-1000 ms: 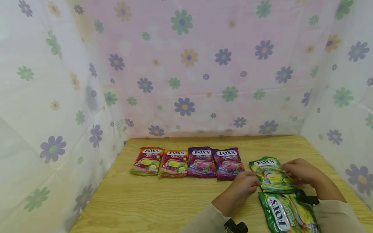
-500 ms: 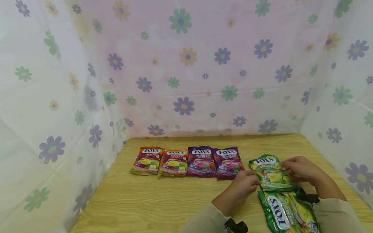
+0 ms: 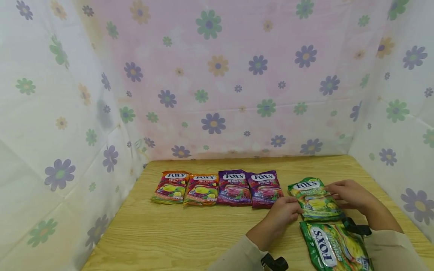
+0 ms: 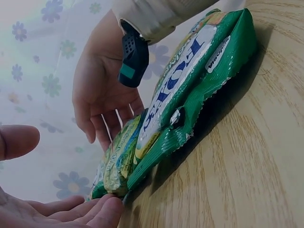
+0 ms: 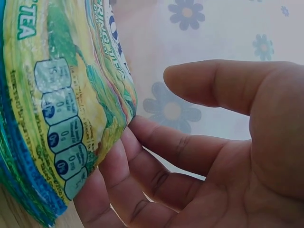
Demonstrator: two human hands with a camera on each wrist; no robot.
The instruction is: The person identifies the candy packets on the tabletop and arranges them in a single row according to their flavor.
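A green spring tea candy bag [image 3: 316, 203] lies face up on the right of the table, slightly tilted, between both hands. My left hand [image 3: 282, 213] touches its left edge with extended fingertips; in the left wrist view the thumb [image 4: 19, 141] stands apart from the bag. Along the bag's right edge rest the fingers [image 5: 156, 183] of my right hand [image 3: 352, 197], with its thumb held away in the right wrist view. A second green bag [image 3: 342, 246] lies sideways nearer me, partly under the right sleeve.
Two orange fruits bags [image 3: 171, 188] and two purple berries bags [image 3: 234, 190] lie in a row at the left and middle of the wooden table [image 3: 162, 241]. Flowered cloth walls [image 3: 237, 109] enclose the back and both sides.
The upper green bag has shifted slightly away from me and a little left, with the right hand moving along slightly. The other bags keep their places.
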